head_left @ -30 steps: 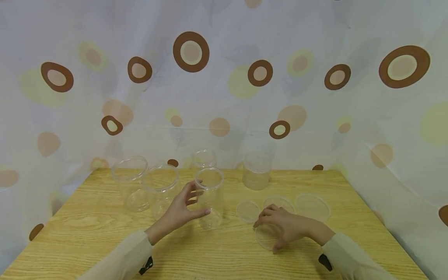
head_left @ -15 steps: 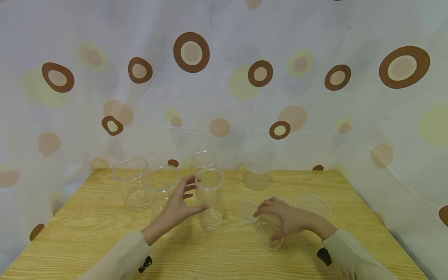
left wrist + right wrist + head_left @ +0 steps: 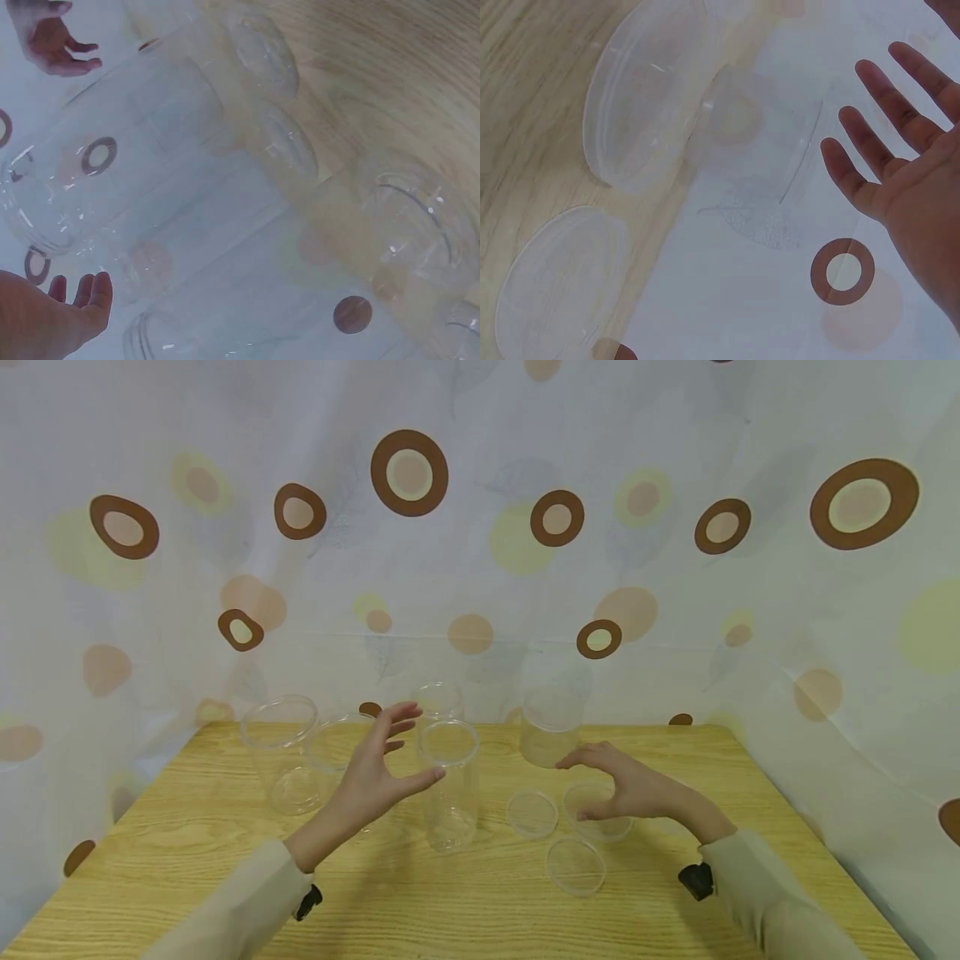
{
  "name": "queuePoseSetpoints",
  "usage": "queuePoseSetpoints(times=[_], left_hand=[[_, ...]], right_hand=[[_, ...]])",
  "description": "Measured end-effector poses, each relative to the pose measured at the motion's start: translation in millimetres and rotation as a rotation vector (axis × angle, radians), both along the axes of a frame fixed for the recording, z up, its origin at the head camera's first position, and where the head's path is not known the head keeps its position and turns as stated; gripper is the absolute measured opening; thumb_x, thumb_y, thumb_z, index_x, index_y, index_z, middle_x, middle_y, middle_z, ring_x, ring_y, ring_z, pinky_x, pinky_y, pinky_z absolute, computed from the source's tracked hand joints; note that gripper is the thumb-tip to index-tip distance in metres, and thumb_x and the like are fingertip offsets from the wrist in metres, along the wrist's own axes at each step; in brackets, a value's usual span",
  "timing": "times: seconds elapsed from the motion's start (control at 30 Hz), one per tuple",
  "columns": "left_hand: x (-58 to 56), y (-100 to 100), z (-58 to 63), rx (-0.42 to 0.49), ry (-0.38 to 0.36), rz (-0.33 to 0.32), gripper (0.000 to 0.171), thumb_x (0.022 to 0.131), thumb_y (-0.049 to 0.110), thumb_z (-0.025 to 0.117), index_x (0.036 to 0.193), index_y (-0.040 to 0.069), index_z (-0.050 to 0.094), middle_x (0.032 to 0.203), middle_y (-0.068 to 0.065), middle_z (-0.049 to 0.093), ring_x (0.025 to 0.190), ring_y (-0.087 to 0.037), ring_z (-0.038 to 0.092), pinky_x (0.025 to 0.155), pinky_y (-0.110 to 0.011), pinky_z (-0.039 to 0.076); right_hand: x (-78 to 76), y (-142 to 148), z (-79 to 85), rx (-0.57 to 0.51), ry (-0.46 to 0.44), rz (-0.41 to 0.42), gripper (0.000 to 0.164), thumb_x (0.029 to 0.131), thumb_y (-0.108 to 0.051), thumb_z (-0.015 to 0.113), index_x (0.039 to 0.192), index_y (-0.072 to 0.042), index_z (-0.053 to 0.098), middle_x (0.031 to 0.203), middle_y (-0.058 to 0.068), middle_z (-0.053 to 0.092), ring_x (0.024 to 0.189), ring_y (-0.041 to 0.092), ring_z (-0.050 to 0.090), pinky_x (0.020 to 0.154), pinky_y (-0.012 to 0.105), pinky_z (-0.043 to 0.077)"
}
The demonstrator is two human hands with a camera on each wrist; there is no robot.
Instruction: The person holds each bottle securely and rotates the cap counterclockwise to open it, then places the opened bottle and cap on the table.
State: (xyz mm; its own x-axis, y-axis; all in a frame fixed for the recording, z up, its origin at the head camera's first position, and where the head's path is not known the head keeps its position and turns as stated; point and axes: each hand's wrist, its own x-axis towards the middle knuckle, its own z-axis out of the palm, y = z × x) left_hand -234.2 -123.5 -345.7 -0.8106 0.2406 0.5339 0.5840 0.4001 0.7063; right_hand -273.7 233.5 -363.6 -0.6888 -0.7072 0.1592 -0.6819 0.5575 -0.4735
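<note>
My left hand (image 3: 367,781) hovers with fingers spread just left of a clear plastic jar (image 3: 450,802) that stands upright without a lid. Its thumb overlaps the jar in the head view; whether they touch I cannot tell. My right hand (image 3: 637,789) is raised above the clear round lids, fingers loosely bent and holding nothing. One lid (image 3: 576,868) lies nearest me, a smaller lid (image 3: 532,814) to its left, and another lid (image 3: 588,827) is partly hidden by the hand. In the right wrist view my right hand (image 3: 919,165) has its fingers spread apart.
Two wider clear jars (image 3: 279,743) stand left, one partly behind my left hand. Another clear jar (image 3: 438,697) is at the back, near a short, wide clear container (image 3: 551,739). A patterned cloth (image 3: 480,585) hangs behind the wooden table (image 3: 480,914).
My right hand has lifted off the nearest lid and moved up and away, leaving that lid lying on the table. The left hand has risen and drawn slightly left from the jar.
</note>
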Motion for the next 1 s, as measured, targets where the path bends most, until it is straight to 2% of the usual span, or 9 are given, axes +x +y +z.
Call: queuePoseSetpoints(times=[0.2,0.33,0.5,0.63,0.83,1.0], left_hand=[[0.8,8.8,19.6,-0.001,0.033,-0.017,0.078,0.073,0.022,0.077,0.137,0.019,0.033,0.138,0.001,0.040,0.126,-0.021,0.041,0.101,-0.045,0.037],[1.8,19.9,29.8,-0.014,0.057,-0.033,0.074,0.075,0.027,0.076,0.136,0.020,0.034,0.138,0.004,0.041,0.126,-0.019,0.041,0.101,-0.044,0.037],[1.7,38.0,35.6,-0.043,0.096,-0.059,0.072,0.075,0.027,0.075,0.135,0.021,0.036,0.137,0.004,0.042,0.126,-0.019,0.041,0.100,-0.044,0.037],[0.4,53.5,39.1,-0.072,0.147,-0.072,0.069,0.075,0.024,0.075,0.134,0.019,0.038,0.135,0.003,0.043,0.124,-0.019,0.043,0.100,-0.045,0.038],[0.6,79.4,43.2,-0.097,0.170,-0.121,0.064,0.078,0.024,0.072,0.133,0.015,0.039,0.135,0.000,0.044,0.123,-0.018,0.043,0.101,-0.039,0.039],[2.3,100.4,37.1,-0.122,0.121,-0.167,0.064,0.080,0.025,0.070,0.134,0.013,0.038,0.134,-0.001,0.043,0.122,-0.018,0.045,0.100,-0.037,0.040]], right_hand=[[-10.3,6.5,9.3,-0.100,0.042,-0.064,0.054,0.079,-0.030,0.072,0.126,-0.019,0.048,0.126,0.005,0.051,0.117,0.026,0.044,0.092,0.055,0.037],[-18.5,10.8,13.2,-0.153,0.089,-0.092,0.052,0.079,-0.026,0.071,0.126,-0.017,0.049,0.123,0.004,0.053,0.114,0.020,0.046,0.090,0.051,0.040],[-26.4,17.2,17.1,-0.195,0.128,-0.150,0.050,0.081,-0.022,0.070,0.126,-0.016,0.049,0.122,0.005,0.054,0.113,0.021,0.048,0.088,0.047,0.042],[-32.0,22.0,20.1,-0.219,0.144,-0.194,0.049,0.082,-0.019,0.069,0.127,-0.013,0.049,0.123,0.009,0.055,0.111,0.026,0.049,0.087,0.049,0.043],[-39.5,27.4,25.4,-0.272,0.072,-0.256,0.048,0.084,-0.019,0.066,0.127,-0.010,0.048,0.125,0.014,0.052,0.113,0.031,0.047,0.090,0.052,0.041],[-46.7,29.0,28.1,-0.293,0.016,-0.284,0.049,0.085,-0.020,0.066,0.128,-0.010,0.046,0.127,0.016,0.050,0.116,0.033,0.045,0.091,0.054,0.039]])
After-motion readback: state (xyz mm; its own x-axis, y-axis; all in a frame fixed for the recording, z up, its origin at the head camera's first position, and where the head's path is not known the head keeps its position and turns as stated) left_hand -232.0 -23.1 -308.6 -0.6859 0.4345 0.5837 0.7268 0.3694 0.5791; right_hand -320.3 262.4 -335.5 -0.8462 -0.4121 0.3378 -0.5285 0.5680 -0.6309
